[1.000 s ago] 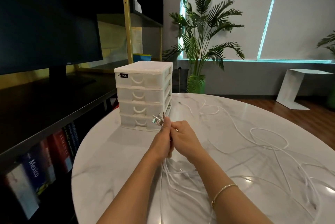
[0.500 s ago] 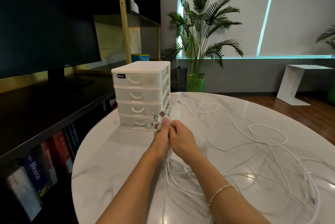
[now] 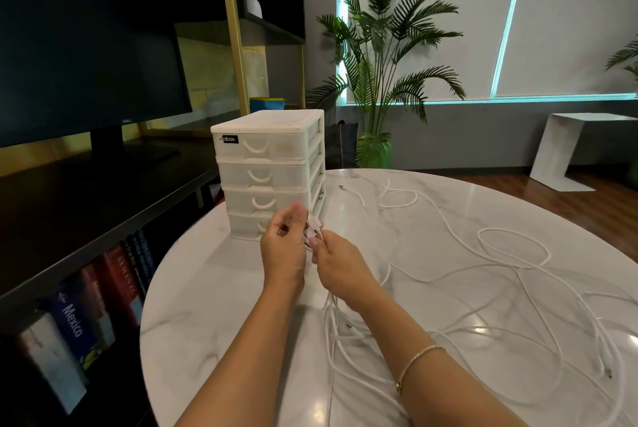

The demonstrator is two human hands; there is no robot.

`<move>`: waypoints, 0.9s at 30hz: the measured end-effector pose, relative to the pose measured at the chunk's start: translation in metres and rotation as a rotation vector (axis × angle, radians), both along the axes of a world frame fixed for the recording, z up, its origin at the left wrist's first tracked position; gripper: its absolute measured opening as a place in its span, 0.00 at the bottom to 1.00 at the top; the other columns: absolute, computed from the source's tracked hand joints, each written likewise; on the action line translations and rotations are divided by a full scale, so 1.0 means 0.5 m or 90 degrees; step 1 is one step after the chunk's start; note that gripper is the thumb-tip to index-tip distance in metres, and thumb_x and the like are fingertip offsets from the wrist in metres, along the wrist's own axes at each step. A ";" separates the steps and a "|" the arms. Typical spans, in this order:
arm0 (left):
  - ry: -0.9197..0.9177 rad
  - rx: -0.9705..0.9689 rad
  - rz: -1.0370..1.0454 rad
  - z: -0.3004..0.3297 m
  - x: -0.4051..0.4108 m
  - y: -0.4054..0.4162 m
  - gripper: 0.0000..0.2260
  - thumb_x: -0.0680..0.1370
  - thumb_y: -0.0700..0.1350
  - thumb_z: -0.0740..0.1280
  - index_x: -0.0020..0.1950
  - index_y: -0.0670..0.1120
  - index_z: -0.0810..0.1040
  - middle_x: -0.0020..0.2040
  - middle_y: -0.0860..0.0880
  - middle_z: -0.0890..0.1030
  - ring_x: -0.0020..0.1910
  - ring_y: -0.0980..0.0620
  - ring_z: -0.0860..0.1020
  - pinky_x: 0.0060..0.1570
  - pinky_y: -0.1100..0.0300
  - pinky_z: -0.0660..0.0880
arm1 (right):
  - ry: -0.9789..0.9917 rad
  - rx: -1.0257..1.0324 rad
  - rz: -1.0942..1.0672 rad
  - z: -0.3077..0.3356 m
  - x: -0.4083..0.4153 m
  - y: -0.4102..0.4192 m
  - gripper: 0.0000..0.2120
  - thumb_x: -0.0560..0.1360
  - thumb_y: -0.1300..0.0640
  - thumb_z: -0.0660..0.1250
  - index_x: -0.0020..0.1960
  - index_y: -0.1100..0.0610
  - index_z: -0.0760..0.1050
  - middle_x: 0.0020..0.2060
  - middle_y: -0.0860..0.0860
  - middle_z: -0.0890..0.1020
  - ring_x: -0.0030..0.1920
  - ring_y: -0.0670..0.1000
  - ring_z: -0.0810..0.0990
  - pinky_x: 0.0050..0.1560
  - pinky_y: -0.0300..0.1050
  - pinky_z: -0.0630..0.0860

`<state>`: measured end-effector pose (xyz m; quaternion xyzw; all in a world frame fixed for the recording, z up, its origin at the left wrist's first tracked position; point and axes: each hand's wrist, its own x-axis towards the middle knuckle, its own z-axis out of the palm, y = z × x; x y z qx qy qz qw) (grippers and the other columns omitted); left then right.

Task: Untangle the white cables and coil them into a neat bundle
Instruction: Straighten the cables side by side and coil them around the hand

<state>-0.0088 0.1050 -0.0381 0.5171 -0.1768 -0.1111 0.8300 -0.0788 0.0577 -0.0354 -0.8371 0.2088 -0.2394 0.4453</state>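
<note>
Holding cable plugs [image 3: 313, 223] up between left hand [image 3: 283, 254] and right hand [image 3: 340, 266], both pinched shut; white cables [image 3: 511, 274] trailing down, off right.

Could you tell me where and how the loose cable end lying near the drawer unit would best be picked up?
Probably by the cable end itself, just behind its small dark tip, pinched from above. It lies flat and alone on the table, right of the drawer unit, so a top approach looks clear. Both hands, left hand and right hand, already hold other plugs.
</note>
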 end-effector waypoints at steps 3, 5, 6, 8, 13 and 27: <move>-0.009 0.025 -0.014 -0.001 -0.002 0.001 0.07 0.79 0.46 0.63 0.49 0.50 0.81 0.39 0.53 0.83 0.37 0.57 0.82 0.38 0.64 0.78 | -0.001 0.020 0.000 0.001 0.000 -0.003 0.15 0.82 0.53 0.52 0.37 0.49 0.64 0.34 0.44 0.70 0.34 0.44 0.69 0.47 0.50 0.74; 0.010 0.025 -0.044 0.000 -0.001 0.000 0.09 0.81 0.46 0.59 0.51 0.49 0.79 0.43 0.49 0.83 0.37 0.56 0.82 0.35 0.65 0.78 | 0.016 0.004 0.013 0.001 -0.002 -0.004 0.15 0.82 0.53 0.51 0.37 0.48 0.63 0.34 0.43 0.69 0.34 0.44 0.68 0.48 0.50 0.74; 0.036 0.013 -0.070 0.001 -0.001 0.001 0.09 0.82 0.45 0.58 0.54 0.47 0.77 0.44 0.48 0.83 0.37 0.55 0.83 0.34 0.65 0.78 | 0.027 -0.002 0.027 0.003 -0.005 -0.004 0.15 0.82 0.53 0.51 0.37 0.48 0.63 0.34 0.44 0.70 0.34 0.44 0.68 0.47 0.48 0.73; 0.096 -0.032 -0.123 0.008 -0.003 0.007 0.08 0.83 0.42 0.56 0.59 0.46 0.72 0.46 0.46 0.82 0.39 0.53 0.83 0.35 0.63 0.79 | 0.046 -0.008 0.052 0.008 -0.009 -0.004 0.15 0.82 0.53 0.51 0.37 0.47 0.63 0.34 0.44 0.70 0.33 0.43 0.68 0.44 0.46 0.71; 0.192 -0.139 -0.213 0.014 0.002 0.016 0.13 0.81 0.36 0.56 0.65 0.45 0.68 0.53 0.41 0.81 0.52 0.45 0.81 0.50 0.54 0.77 | 0.009 0.068 0.028 0.010 -0.010 -0.008 0.14 0.81 0.57 0.53 0.37 0.51 0.67 0.33 0.48 0.71 0.30 0.48 0.70 0.36 0.45 0.71; 0.204 -0.112 -0.121 0.008 0.012 0.000 0.23 0.80 0.59 0.52 0.45 0.45 0.78 0.38 0.46 0.81 0.37 0.49 0.80 0.48 0.51 0.77 | 0.137 -0.119 0.043 0.010 -0.005 0.009 0.16 0.83 0.54 0.51 0.66 0.62 0.65 0.58 0.59 0.77 0.55 0.58 0.75 0.49 0.43 0.67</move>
